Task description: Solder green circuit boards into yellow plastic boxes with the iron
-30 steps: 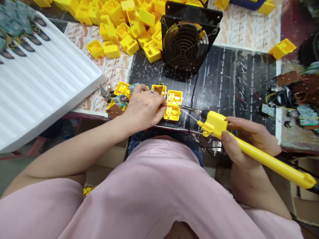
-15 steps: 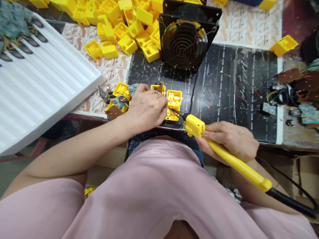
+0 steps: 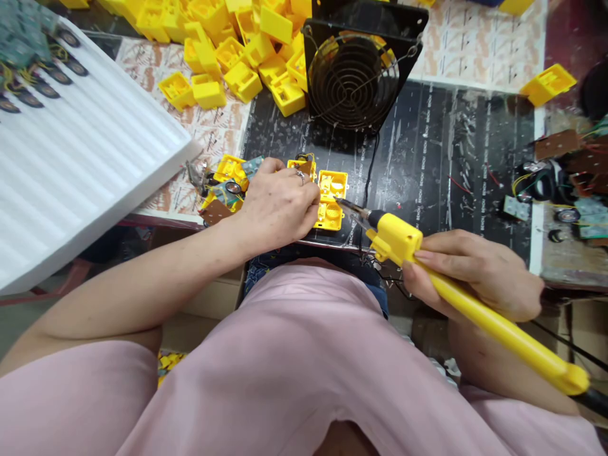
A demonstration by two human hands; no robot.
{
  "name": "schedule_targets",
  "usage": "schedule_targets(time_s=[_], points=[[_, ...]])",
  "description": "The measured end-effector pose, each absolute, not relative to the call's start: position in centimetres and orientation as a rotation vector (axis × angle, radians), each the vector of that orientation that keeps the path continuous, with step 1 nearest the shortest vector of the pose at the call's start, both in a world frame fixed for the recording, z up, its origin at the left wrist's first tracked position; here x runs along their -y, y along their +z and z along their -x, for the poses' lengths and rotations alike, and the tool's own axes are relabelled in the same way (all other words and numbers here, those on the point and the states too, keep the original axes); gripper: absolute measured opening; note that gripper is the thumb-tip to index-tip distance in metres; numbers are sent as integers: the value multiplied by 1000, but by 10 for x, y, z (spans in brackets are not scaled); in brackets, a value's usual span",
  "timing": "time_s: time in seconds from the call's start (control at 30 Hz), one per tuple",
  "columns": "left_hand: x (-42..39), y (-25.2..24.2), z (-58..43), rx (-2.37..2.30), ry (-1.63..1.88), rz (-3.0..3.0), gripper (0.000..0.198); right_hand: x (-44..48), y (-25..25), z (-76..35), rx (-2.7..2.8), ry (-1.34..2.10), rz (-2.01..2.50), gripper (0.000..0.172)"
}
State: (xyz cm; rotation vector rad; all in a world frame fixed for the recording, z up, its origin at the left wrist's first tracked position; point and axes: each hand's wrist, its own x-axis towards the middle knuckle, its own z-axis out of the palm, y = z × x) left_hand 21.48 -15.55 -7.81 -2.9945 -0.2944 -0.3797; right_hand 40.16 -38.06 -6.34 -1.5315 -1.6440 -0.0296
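Workbench with a black mat and patterned paper

On the bench [image 3: 475,57] lie a black mat [image 3: 451,164], a heap of yellow plastic boxes [image 3: 237,44], a black fan [image 3: 354,69], a white foam tray [image 3: 85,164] overhanging its left edge, and loose circuit boards [image 3: 570,177] at right.

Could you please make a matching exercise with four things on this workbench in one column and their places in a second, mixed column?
1. soldering iron
2. black fan
3. white foam tray
4. open yellow housing

a. far side of the black mat
b. under the left hand's fingertips
c. in the right hand
d. left edge of the bench

Pairs: 1-c, 2-a, 3-d, 4-b
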Motion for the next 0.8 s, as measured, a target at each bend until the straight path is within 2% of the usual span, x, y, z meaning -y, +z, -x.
schedule_targets(time_s=[0.17,0.33,0.53,0.8], points=[[156,-77,-214,320,-331,2994,30,366,-67,-397,1728,-179,1365,15],[156,-74,-215,387,-305,3066,29,360,-68,-396,1752,-132,1309,20],[156,-73,-216,402,-295,3109,30,373,-69,-405,1621,-161,1474,10],[156,-71,-216,415,-250,3119,32,366,-64,-402,1673,-198,1377,22]])
